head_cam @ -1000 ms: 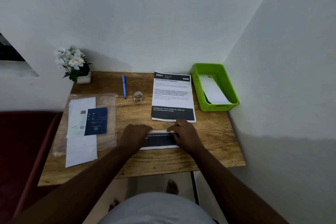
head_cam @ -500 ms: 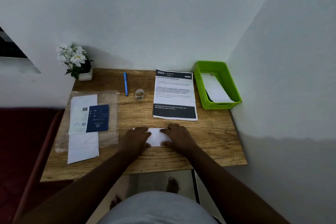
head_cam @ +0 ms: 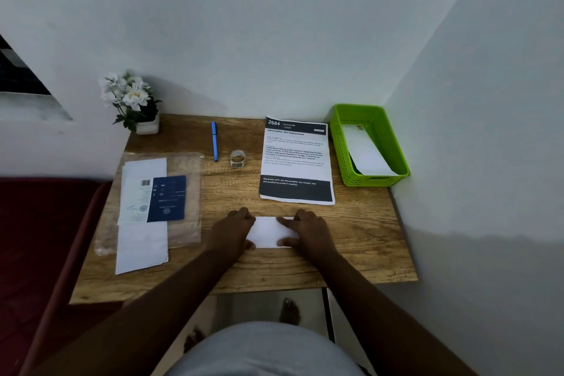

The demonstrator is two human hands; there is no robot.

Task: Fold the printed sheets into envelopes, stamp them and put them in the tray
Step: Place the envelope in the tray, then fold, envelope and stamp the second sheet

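White paper, folded small, lay flat on the wooden table (head_cam: pixel 351 241) under a person's two hands.

The left hand (head_cam: pixel 233 230) and the right hand (head_cam: pixel 306 230) pressed down on either end of the folded sheet (head_cam: pixel 270 232), fingers flattened on it, at the near middle of the table. Just beyond it lay a printed sheet (head_cam: pixel 296 159), face up. A green tray (head_cam: pixel 378 180) at the far right held a white envelope (head_cam: pixel 364 149). A blue pen (head_cam: pixel 215 140) and a tape roll (head_cam: pixel 237 158) lay farther left.
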